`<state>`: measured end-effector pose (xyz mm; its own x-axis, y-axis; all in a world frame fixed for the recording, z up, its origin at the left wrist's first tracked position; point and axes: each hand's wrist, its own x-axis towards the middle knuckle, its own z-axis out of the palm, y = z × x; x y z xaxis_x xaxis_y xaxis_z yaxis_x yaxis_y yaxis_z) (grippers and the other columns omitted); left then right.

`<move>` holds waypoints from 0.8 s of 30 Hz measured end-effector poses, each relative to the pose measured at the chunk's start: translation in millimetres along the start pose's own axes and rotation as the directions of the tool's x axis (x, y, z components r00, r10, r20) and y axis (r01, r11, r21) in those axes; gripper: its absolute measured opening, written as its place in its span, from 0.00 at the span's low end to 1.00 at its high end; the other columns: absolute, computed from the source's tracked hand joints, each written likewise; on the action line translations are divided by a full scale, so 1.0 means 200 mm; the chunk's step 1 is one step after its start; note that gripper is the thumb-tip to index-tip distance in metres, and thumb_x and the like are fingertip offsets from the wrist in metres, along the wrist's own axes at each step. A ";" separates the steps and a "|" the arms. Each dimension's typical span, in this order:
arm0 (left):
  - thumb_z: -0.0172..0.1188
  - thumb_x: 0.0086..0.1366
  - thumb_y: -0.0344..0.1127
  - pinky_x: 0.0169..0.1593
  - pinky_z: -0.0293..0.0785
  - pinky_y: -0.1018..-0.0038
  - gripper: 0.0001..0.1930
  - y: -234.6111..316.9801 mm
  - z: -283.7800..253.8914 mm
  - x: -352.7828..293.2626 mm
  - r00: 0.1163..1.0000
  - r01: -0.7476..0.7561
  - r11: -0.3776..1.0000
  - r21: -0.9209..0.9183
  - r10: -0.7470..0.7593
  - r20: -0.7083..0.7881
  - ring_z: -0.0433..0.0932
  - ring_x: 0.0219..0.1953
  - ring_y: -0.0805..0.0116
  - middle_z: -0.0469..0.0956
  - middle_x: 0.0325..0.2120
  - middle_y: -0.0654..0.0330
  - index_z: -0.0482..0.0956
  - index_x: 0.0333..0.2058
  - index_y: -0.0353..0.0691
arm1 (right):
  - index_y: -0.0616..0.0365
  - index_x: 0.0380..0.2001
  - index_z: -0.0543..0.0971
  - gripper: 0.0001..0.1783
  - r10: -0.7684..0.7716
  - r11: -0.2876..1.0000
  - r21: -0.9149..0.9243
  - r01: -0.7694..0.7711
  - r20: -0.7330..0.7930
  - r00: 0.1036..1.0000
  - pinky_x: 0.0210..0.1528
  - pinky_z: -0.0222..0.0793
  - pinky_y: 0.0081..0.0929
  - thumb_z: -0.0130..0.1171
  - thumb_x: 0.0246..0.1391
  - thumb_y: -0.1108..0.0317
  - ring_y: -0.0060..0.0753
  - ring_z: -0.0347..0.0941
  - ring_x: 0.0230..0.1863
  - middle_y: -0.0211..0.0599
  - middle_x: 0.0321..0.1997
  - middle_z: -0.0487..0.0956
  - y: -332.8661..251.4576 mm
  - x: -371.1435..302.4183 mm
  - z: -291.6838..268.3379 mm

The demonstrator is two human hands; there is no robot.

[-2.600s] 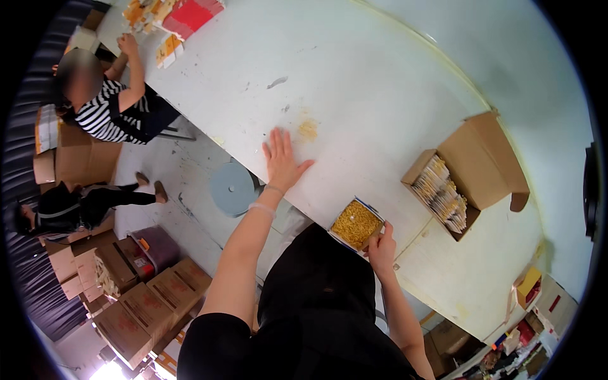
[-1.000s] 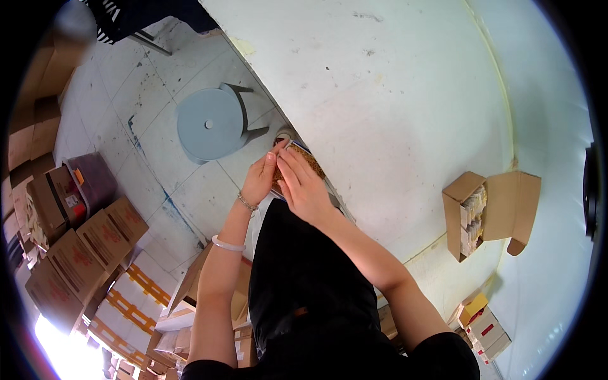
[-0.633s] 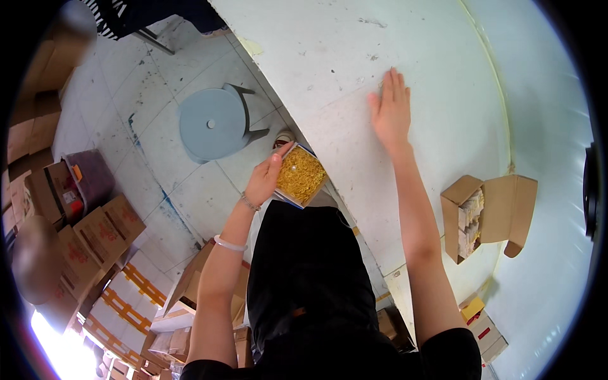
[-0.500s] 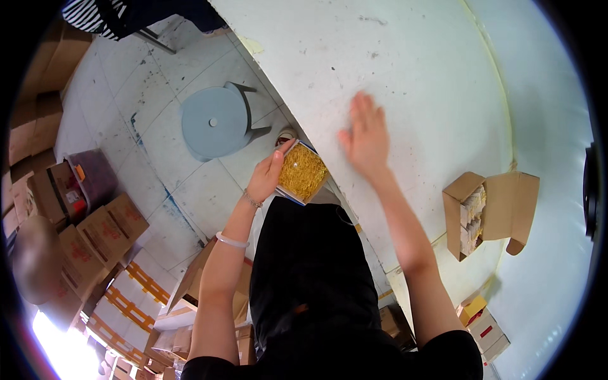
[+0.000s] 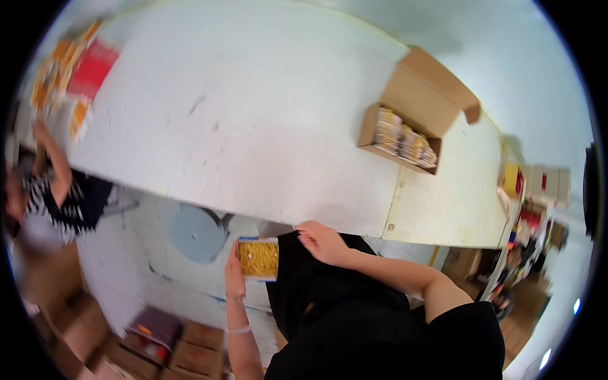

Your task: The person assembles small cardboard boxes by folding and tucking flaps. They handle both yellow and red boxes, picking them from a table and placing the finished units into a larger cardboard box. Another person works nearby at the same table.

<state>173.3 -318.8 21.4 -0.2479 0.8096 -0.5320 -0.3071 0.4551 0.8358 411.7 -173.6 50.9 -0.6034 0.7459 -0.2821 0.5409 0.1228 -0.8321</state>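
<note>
My left hand [image 5: 235,275] grips the side of a small open box [image 5: 258,278] with pale walls and a blue edge. Gold shredded filler [image 5: 259,256] fills this box, with a small shiny spot on top. It is held out in front of my body, just off the near edge of the white table [image 5: 253,139]. At that edge, to the right of the box, my right hand [image 5: 326,244] is open with its fingers loosely bent. Nothing shows in it.
An open brown carton [image 5: 367,130] on the table holds stacked small packets [image 5: 405,139]. At the far left a person [image 5: 57,183] reaches toward orange and red packages [image 5: 92,69]. A grey stool [image 5: 196,233] stands on the floor. Brown cartons [image 5: 196,348] are stacked lower left.
My view has swung right, bringing the other person and packages into sight. My right hand has come back from over the table to its near edge. The left hand still holds the box.
</note>
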 end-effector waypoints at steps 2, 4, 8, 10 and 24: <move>0.33 0.75 0.49 0.65 0.55 0.71 0.31 0.10 0.05 0.01 0.999 -0.018 1.000 0.009 0.017 0.039 0.61 0.63 0.65 0.62 0.61 0.53 0.55 0.64 0.28 | 0.62 0.43 0.75 0.13 0.369 0.925 0.164 -0.342 -0.178 0.912 0.43 0.72 0.40 0.53 0.57 0.67 0.50 0.75 0.35 0.46 0.33 0.78 0.24 -0.17 -0.13; 0.32 0.75 0.48 0.65 0.55 0.71 0.30 0.17 0.11 0.03 0.998 -0.033 0.999 0.027 0.032 0.051 0.61 0.63 0.65 0.61 0.62 0.53 0.54 0.64 0.29 | 0.62 0.37 0.74 0.10 0.637 0.750 0.466 -0.469 -0.315 0.704 0.29 0.73 0.24 0.49 0.62 0.66 0.25 0.75 0.26 0.35 0.28 0.77 0.46 -0.33 -0.39; 0.34 0.75 0.45 0.65 0.57 0.67 0.28 0.36 0.27 0.13 0.991 -0.012 0.996 -0.086 0.023 0.132 0.61 0.63 0.61 0.62 0.61 0.51 0.53 0.65 0.31 | 0.63 0.38 0.73 0.13 0.688 0.724 0.581 -0.372 -0.648 0.326 0.25 0.71 0.22 0.48 0.63 0.63 0.22 0.71 0.23 0.33 0.25 0.74 0.89 -0.45 -1.04; 0.34 0.75 0.46 0.63 0.61 0.65 0.28 0.42 0.30 0.19 0.971 -0.053 0.998 0.042 0.042 0.236 0.64 0.61 0.60 0.64 0.59 0.51 0.54 0.64 0.32 | 0.58 0.42 0.74 0.13 0.547 0.806 0.412 -0.426 -0.794 0.266 0.27 0.68 0.20 0.47 0.62 0.61 0.18 0.67 0.26 0.30 0.27 0.73 1.34 -0.44 -1.25; 0.53 0.64 0.54 0.47 0.77 0.64 0.31 0.52 1.05 0.04 0.944 0.206 0.975 -0.081 -0.176 0.280 0.75 0.48 0.53 0.75 0.49 0.55 0.66 0.57 0.38 | 0.67 0.37 0.71 0.13 0.494 0.837 0.149 -0.527 -0.618 0.611 0.40 0.74 0.49 0.49 0.53 0.67 0.59 0.78 0.38 0.59 0.33 0.79 0.92 -0.03 -1.41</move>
<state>331.9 -186.9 133.1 0.0773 0.7878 -0.6110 -0.4247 0.5805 0.6947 679.6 29.7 34.4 0.2608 0.9212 -0.2888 0.6834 -0.3875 -0.6187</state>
